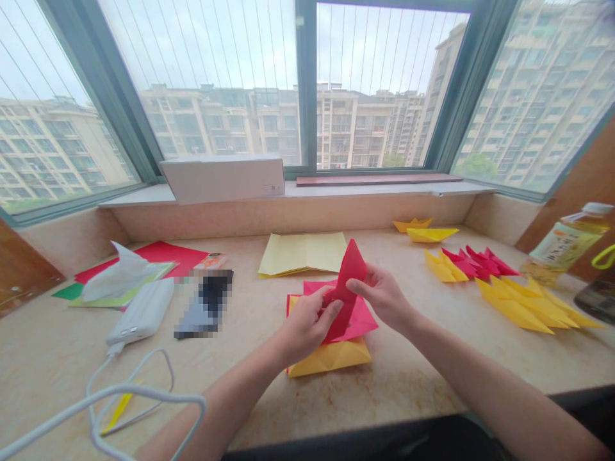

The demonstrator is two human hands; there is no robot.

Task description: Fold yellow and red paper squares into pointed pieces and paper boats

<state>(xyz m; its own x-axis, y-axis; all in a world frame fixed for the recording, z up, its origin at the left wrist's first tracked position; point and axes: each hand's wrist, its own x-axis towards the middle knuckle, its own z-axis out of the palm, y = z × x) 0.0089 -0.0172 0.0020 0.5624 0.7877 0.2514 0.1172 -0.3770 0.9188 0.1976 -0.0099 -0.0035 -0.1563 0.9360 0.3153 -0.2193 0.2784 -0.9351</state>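
Note:
A folded piece of red paper (350, 269) is held up in front of me, its pointed end upward. My left hand (310, 323) pinches its lower left side between thumb and fingers. At the upper right edge, my right hand (382, 291) grips the same paper, thumb in front and fingers behind. Below both hands lies a small pile of folded papers, with a pink-red sheet (360, 320) over a yellow-orange one (331, 360). My hands hide part of that pile.
Yellow sheets (302, 253) lie behind my hands. To the right are yellow paper boats (432, 235), folded yellow pieces (538, 307), folded red pieces (480, 262) and a drink bottle (567, 240). Leftward lie a white power bank (141, 310), its cable (144, 392), a pixelated object (205, 304) and red paper (180, 256).

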